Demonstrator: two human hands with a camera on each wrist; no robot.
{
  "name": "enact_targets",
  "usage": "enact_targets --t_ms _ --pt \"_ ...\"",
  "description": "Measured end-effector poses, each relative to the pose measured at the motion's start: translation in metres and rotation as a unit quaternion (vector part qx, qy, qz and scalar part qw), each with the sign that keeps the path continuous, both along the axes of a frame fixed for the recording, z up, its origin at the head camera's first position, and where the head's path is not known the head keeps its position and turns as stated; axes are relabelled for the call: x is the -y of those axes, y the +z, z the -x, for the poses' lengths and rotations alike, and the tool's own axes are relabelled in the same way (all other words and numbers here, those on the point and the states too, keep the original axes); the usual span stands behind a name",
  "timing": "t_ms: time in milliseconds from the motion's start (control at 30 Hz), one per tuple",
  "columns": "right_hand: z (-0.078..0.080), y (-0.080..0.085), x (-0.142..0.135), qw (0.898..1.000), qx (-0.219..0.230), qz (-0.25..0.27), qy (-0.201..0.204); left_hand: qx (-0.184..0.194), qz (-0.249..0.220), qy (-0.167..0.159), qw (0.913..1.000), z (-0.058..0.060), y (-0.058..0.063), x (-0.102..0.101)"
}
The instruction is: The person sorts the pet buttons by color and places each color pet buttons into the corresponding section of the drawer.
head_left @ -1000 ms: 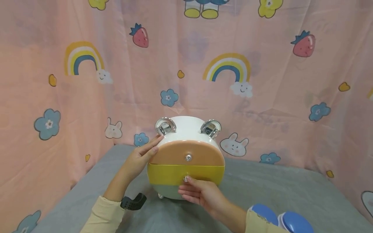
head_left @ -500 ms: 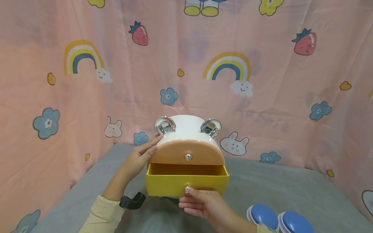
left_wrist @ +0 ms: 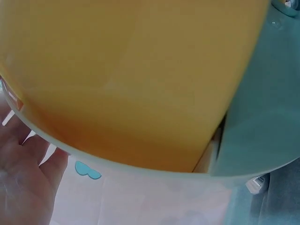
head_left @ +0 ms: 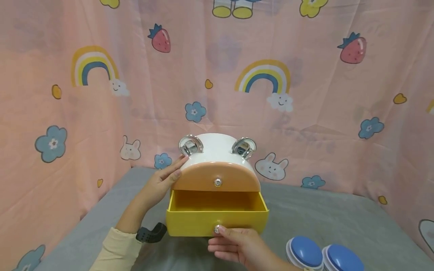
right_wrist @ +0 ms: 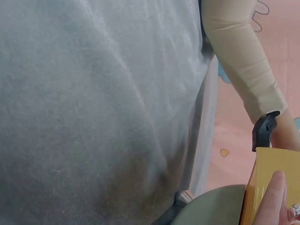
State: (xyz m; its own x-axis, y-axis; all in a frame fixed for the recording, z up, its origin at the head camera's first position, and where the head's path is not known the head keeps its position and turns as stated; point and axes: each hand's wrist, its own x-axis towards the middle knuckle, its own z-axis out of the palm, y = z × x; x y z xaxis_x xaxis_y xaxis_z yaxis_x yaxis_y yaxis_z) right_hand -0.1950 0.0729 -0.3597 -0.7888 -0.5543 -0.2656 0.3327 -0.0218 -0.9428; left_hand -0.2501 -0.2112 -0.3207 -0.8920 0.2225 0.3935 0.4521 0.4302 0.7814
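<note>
A small round drawer cabinet (head_left: pixel 218 146), white on top with two silver ear-like pieces, stands on the grey cloth. Its yellow drawer (head_left: pixel 190 224) is pulled out and looks bare inside in the head view. My right hand (head_left: pixel 240 244) pinches that drawer's silver knob (head_left: pixel 217 228) between thumb and fingers. Against the cabinet's left side rests my left hand (head_left: pixel 161 188), fingers extended. The orange drawer (head_left: pixel 200 178) above is closed. In the left wrist view, the green lowest section (left_wrist: pixel 267 103) shows beside the yellow drawer.
Two blue-topped round things with white rims, one (head_left: pixel 306 251) beside the other (head_left: pixel 344 259), sit at the front right of the grey cloth (head_left: pixel 325 210). A pink patterned curtain (head_left: pixel 217 56) hangs behind. A black band (head_left: pixel 151 233) is on the left wrist.
The yellow drawer has slid out toward me, from closed to well open, with my right hand drawing its knob. My left hand stays against the cabinet's side.
</note>
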Motion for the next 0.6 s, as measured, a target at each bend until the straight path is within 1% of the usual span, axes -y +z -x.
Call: enact_targets --t_ms 133,267,433,600 --pt "-0.003 0.000 -0.002 1.000 0.008 0.000 0.001 0.005 -0.004 -0.007 1.0000 0.002 -0.001 0.001" --pt "-0.007 0.000 -0.003 1.000 0.018 -0.004 0.003 0.009 -0.006 -0.008 0.9999 0.002 -0.001 0.001" --pt "-0.018 -0.002 -0.003 0.999 0.045 -0.018 -0.016 0.006 -0.002 -0.006 1.0000 0.002 -0.001 0.000" --pt "-0.030 -0.005 -0.001 0.998 0.056 -0.022 -0.033 0.010 -0.002 -0.002 1.0000 0.001 0.000 0.001"
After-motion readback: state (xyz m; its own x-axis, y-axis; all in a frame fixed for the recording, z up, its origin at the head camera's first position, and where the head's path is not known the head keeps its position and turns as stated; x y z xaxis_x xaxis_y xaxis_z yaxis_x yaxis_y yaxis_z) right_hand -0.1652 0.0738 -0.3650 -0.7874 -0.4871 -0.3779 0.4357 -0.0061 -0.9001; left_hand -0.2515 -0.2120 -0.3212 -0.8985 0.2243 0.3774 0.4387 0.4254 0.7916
